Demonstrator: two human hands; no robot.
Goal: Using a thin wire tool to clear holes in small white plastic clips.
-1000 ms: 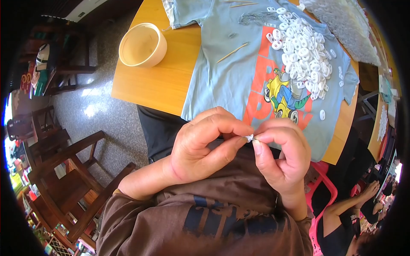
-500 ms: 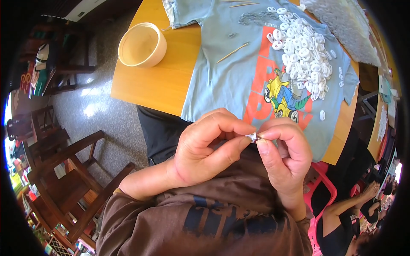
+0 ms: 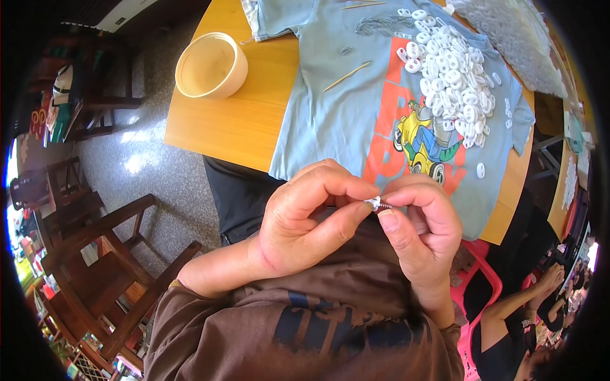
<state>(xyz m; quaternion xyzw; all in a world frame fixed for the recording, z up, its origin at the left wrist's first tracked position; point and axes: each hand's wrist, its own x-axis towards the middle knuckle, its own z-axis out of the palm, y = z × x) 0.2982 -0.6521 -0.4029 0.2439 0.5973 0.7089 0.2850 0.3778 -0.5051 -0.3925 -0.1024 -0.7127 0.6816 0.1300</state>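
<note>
closest in, a brown shirt (image 3: 305, 317) fills the lower part of the view, with both forearms rising from it. just above, the left hand (image 3: 305, 219) and the right hand (image 3: 422, 225) meet fingertip to fingertip in front of the chest. each grip is closed tight, thumb against forefinger, clamped on the same small white piece (image 3: 373, 202). it sits right between the two hands, held in the air short of the surface edge. the fingers cover most of it, so its shape is hard to make out.

beyond the hands is the wooden surface (image 3: 241, 120), with a light blue t-shirt (image 3: 375, 76) spread flat across it. on the t-shirt, toward the far right, lies a pile of small white rings (image 3: 451, 79), a few loose ones scattered beside it. a thin wooden stick (image 3: 346, 76) lies on the cloth to the left of the pile. further left, a round cream bowl (image 3: 211, 65) stands on the bare wood. a dark wooden chair (image 3: 95, 267) stands on the floor at the left.
</note>
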